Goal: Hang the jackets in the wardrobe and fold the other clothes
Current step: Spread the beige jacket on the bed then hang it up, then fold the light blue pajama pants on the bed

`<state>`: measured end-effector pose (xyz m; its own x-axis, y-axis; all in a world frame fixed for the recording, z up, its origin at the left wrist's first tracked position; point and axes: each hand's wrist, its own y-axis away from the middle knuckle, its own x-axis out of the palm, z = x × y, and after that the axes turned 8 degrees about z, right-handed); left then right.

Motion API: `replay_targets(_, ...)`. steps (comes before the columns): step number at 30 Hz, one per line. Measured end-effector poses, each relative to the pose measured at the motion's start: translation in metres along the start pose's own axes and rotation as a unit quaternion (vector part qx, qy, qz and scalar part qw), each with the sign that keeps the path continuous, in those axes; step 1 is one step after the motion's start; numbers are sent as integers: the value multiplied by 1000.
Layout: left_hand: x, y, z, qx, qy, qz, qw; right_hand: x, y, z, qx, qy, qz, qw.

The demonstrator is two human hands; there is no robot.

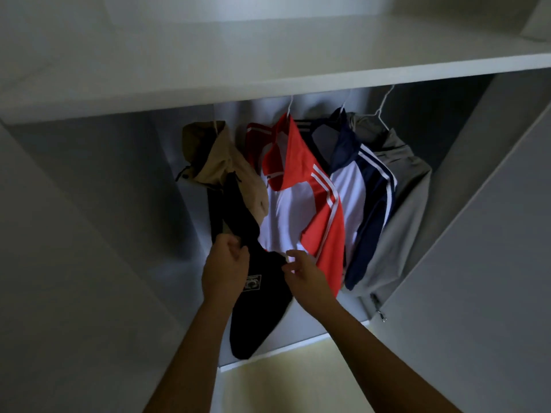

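Observation:
Several jackets hang inside the white wardrobe under its shelf (pixel 268 81). From left to right they are a beige and black hooded jacket (pixel 226 168), a red and white striped jacket (pixel 301 186), a navy and white jacket (pixel 366 186) and a grey jacket (pixel 402 198). My left hand (pixel 225 269) grips the black front edge of the beige jacket. My right hand (pixel 304 272) pinches the opposite black edge of the same jacket (pixel 262 305), just in front of the red jacket's hem.
The wardrobe's side panels (pixel 89 234) close in on the left and right, and an open door (pixel 492 248) stands at the right. White wire hanger hooks (pixel 384 99) rise behind the shelf edge. A pale floor (pixel 283 380) shows below the wardrobe base.

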<state>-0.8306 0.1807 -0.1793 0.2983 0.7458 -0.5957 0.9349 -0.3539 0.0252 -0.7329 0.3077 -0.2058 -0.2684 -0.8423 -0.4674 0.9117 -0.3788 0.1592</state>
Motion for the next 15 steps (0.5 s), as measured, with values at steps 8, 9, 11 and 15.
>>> replay_targets(8,100,143,-34,88,62,216,970,-83,177,-60,52,-47,-81,994)
replay_targets(9,114,164,-47,111,58,248,961,-94,208,-69,61,-53,-103,991)
replay_targets(11,140,213,-73,159,55,318,933,-116,278,-86,96,-62,-159,981)
replay_targets(15,191,322,-126,261,71,426,864,-150,417,-124,155,-104,-290,939)
